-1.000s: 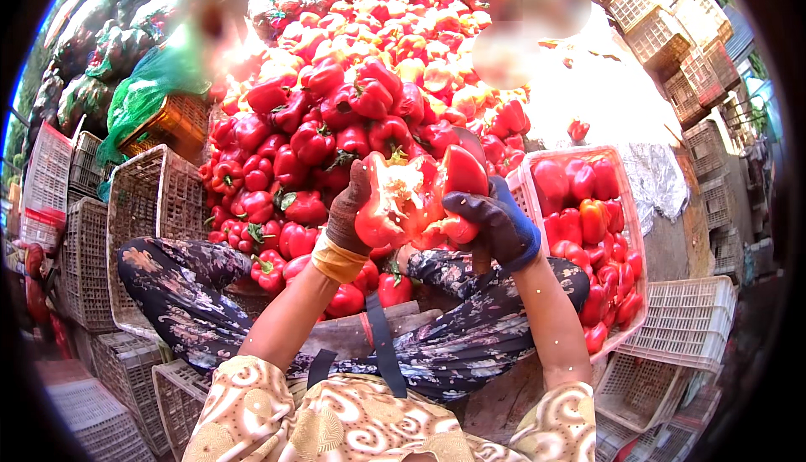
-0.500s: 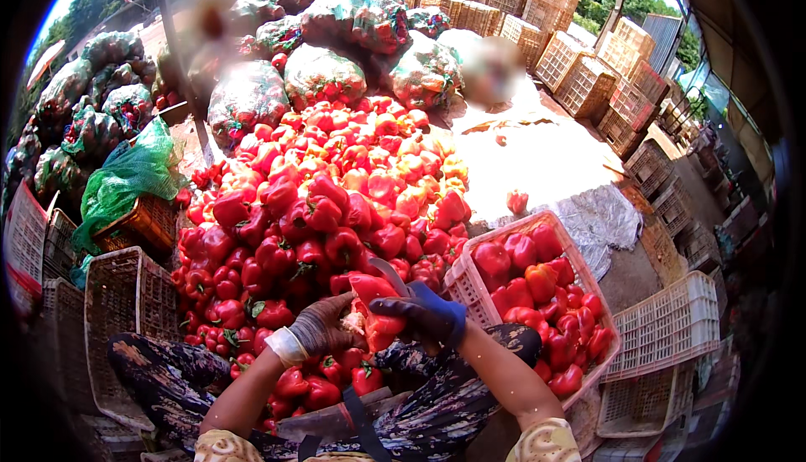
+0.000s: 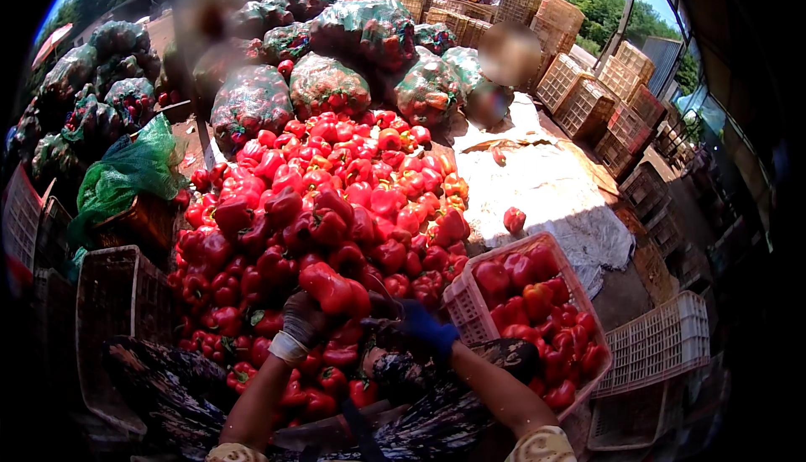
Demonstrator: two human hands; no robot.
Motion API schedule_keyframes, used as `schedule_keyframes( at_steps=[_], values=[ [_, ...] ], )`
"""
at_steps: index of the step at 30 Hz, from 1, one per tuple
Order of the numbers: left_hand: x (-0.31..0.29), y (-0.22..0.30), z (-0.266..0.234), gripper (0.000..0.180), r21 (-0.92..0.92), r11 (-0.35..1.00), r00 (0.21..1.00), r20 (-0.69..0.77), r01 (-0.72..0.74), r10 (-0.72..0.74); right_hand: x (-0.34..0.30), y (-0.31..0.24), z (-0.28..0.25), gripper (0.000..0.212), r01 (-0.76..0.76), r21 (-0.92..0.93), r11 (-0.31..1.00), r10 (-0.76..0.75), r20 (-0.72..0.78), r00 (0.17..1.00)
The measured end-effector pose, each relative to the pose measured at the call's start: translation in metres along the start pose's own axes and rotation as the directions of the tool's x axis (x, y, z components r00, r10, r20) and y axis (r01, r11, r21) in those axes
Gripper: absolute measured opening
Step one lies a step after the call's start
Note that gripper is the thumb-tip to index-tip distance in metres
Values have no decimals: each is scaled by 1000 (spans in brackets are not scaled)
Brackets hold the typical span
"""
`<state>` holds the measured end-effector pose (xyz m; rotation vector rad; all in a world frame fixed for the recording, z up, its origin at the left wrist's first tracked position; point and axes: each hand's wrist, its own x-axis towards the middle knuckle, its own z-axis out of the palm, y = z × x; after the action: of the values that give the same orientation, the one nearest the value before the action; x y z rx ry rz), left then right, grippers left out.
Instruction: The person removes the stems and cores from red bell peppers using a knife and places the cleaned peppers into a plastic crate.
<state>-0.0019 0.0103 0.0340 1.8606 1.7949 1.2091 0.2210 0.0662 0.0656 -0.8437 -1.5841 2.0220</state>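
Pepper pile (image 3: 336, 185): spreading before us, our forearms (image 3: 504, 388) partly hiding its near edge.
Crate (image 3: 470, 309): brimming with red peppers (image 3: 546, 311) at our right.
Right hand (image 3: 424, 328): lying in shadow, leaving us unable to tell its grip.
Left hand (image 3: 304, 319): gripping a red pepper (image 3: 326, 288) over the pile.
Held pepper: looking whole, the earlier frame showing opened flesh between both hands.

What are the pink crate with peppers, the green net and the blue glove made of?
Pink crate: most likely hard plastic, fairly smooth; its even colour and slotted walls suggest moulding.
Green net: probably thin plastic mesh, slightly shiny; it's see-through in places and falls in soft folds.
Blue glove: perhaps stretchy cloth, dull-looking; it hugs the hand, but shadow hides the weave.
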Motion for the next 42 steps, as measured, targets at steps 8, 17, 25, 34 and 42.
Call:
schedule_keyframes(
  at_steps=[8,17,25,34,42],
  values=[
    [4,5,26,29,-11,998,993,-100,69,-70,16,19,1,33,42,-359,933,-128,-219,967],
    [-15,9,11,42,-738,552,916,241,387,-320,18,16,-5,15,-131,-163,978,87,-252,964],
    [-36,-26,58,37,-529,785,909,-56,324,-413,14,10,21,33,5,-624,782,-223,-272,936],
    [-37,-63,44,50,-356,667,684,-99,654,-723,14,21,10,31,51,-787,615,-380,-239,894],
    [-37,-143,-125,57,28,876,854,-237,482,-463,16,8,-1,19,-227,-326,918,72,-427,902]
  ],
)
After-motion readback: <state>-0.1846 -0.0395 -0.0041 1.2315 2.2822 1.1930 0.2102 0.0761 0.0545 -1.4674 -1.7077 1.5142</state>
